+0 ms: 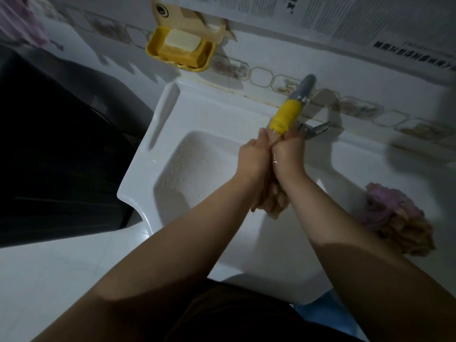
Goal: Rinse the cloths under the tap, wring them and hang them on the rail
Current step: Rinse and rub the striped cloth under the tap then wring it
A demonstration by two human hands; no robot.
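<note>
Both our left hand (254, 157) and right hand (288, 154) curl tightly around one shaggy beige chenille cloth (271, 199), held over the white ceramic sink (172, 124) just below the grey tap with its yellow wrapped spout (286, 117). We judge wringing works best by twisting the fists opposite ways, low over the basin. Forearms converge, fists pressed together. Another purple-and-beige cloth (394, 218) waits on the rim.
</note>
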